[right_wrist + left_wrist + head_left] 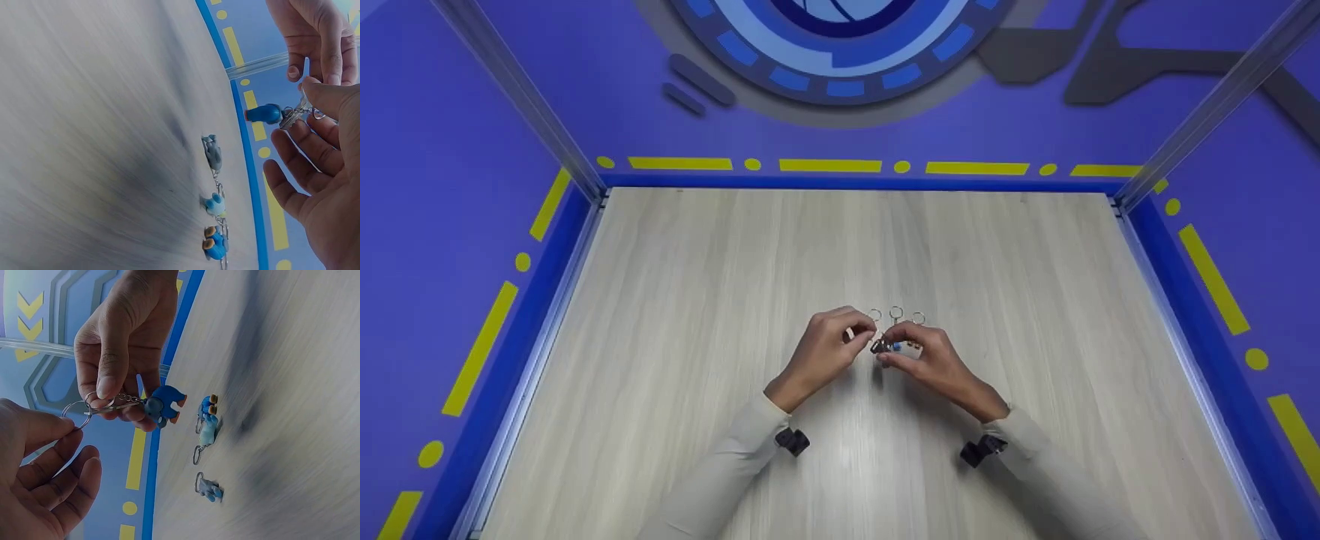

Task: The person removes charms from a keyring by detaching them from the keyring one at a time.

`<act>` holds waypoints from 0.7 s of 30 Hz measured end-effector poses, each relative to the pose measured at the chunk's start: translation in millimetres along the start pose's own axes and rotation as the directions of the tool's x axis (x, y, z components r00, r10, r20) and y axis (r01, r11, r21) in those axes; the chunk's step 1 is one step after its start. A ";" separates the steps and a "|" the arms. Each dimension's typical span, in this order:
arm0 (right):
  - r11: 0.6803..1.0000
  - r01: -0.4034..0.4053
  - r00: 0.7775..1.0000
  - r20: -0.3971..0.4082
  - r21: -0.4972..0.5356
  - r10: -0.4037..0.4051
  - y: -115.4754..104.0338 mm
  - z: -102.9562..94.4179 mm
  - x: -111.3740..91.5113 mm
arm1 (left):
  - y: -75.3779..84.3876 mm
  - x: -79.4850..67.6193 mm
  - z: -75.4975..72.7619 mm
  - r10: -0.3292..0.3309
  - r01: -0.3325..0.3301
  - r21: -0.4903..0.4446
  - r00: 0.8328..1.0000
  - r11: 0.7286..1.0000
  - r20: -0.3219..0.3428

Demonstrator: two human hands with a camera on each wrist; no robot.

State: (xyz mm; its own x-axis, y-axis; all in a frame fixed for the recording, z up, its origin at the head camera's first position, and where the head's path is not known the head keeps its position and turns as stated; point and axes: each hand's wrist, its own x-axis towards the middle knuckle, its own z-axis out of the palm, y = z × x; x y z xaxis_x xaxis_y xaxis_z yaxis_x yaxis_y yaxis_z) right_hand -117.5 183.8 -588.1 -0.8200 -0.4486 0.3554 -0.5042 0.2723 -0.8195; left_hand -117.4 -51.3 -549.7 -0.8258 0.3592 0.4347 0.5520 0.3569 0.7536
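Note:
A split key ring point(76, 417) is pinched between thumb and forefinger of my left hand point(832, 337); its other fingers are loosely bent. Facing it, my right hand point(926, 356) holds a metal key point(292, 116) by thumb and fingers. From a short chain beside the key hangs a blue elephant figure point(163, 408) with orange feet. Both hands are raised above the table, close together. Whether the key is threaded on the ring I cannot tell. Beyond them lie a grey figure keychain point(212, 153), a pale blue one point(214, 203) and a blue one with orange feet point(215, 244).
The light wood-grain table point(697, 300) is bounded by blue panels with yellow marks point(830, 165) at the back and sides. Metal posts point(529, 97) rise at the back corners. Each wrist carries a small black camera point(792, 441).

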 end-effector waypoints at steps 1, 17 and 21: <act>1.000 0.000 1.000 -0.005 0.003 0.000 -0.2 -0.2 -0.2 | 0.2 0.0 -0.2 0.001 -0.001 0.001 1.000 1.000 0.002; 0.996 0.000 0.999 -0.032 0.085 0.003 -1.0 -2.5 1.7 | 0.4 -1.3 -0.5 -0.013 0.013 0.006 1.000 1.000 -0.009; 0.997 0.005 0.998 -0.064 0.083 0.000 -0.3 -2.9 3.1 | -0.5 -1.9 0.2 -0.022 0.023 0.022 0.999 1.000 -0.034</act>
State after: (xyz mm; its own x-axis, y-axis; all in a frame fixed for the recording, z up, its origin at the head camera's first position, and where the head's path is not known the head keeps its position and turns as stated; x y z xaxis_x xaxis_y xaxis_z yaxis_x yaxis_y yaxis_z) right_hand -120.7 184.8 -585.5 -0.8358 -0.3934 0.3829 -0.4839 0.1986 -0.8523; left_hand -116.1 -52.0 -551.0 -0.8411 0.3215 0.4349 0.5356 0.3835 0.7524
